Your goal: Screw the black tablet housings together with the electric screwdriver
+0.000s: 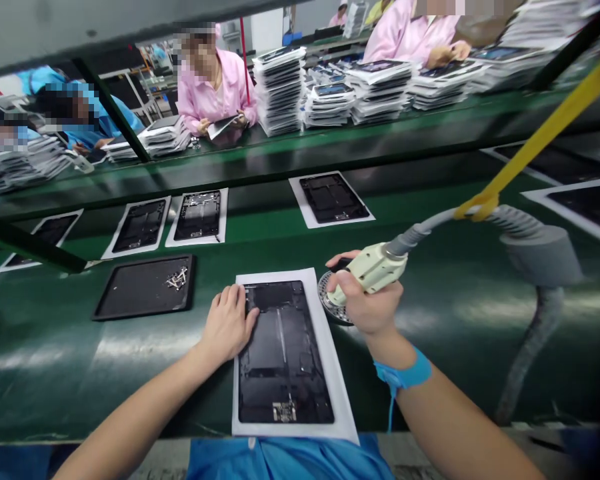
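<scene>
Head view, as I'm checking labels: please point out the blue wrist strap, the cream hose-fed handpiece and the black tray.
Blue wrist strap [416,373]: head view, on its band.
Cream hose-fed handpiece [380,265]: head view, on its casing.
Black tray [141,292]: head view, on its bare floor.

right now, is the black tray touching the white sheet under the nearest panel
Apart. The head view shows green work surface between the black tray and white sheet, beyond the left hand.

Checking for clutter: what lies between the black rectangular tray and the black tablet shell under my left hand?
Head view shows glossy green bench, your left hand and the white paper margin.
</scene>
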A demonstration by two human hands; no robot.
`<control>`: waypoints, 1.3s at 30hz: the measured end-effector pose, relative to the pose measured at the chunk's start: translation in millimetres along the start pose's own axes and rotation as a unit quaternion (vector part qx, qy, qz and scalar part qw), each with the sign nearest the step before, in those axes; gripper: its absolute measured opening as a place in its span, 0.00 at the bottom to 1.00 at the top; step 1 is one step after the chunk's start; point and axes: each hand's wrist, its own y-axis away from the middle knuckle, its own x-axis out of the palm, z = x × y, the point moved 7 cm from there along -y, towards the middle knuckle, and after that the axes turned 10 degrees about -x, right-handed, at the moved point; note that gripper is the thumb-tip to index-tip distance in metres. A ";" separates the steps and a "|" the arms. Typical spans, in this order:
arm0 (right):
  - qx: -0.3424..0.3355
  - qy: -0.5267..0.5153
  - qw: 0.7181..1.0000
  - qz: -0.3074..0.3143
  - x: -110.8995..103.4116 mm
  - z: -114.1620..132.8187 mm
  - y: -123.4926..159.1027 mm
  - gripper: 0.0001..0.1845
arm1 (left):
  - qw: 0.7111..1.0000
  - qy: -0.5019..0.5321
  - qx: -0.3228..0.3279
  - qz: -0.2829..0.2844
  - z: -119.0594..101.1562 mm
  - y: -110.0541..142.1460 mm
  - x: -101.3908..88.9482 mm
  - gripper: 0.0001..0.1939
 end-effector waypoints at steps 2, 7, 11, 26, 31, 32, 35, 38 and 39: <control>-0.010 0.015 1.000 -0.011 -2.2 1.7 -1.9 0.06 | 0.999 0.033 0.004 -0.004 1.2 5.5 -1.1 0.28; -0.031 0.039 0.999 -0.013 -4.0 -0.9 -3.3 0.07 | 0.986 0.157 -0.053 -0.003 33.5 -13.4 1.0 0.24; -0.030 0.038 0.999 -0.017 -4.2 -9.0 -0.7 0.08 | 0.970 0.233 -0.066 0.004 49.9 -31.4 3.9 0.20; -0.044 0.001 0.999 -0.001 2.4 -16.5 4.0 0.09 | 0.965 0.261 -0.036 -0.015 46.0 -30.8 5.7 0.16; -0.045 -0.024 0.999 -0.005 2.9 -16.5 4.6 0.09 | 0.964 0.264 -0.035 -0.013 45.4 -30.5 5.2 0.16; -0.045 -0.024 0.999 -0.005 2.9 -16.9 4.9 0.09 | 0.963 0.265 -0.034 -0.013 45.2 -30.5 5.2 0.16; -0.044 -0.017 0.999 -0.010 2.6 -18.5 6.0 0.09 | 0.963 0.267 -0.033 -0.014 44.9 -30.8 5.5 0.16; -0.039 -0.011 0.999 -0.009 2.1 -18.6 6.7 0.08 | 0.962 0.269 -0.033 -0.016 44.5 -31.5 6.5 0.16; -0.038 -0.008 0.999 -0.010 1.2 -17.4 6.3 0.08 | 0.962 0.269 -0.035 -0.018 44.4 -31.7 7.0 0.15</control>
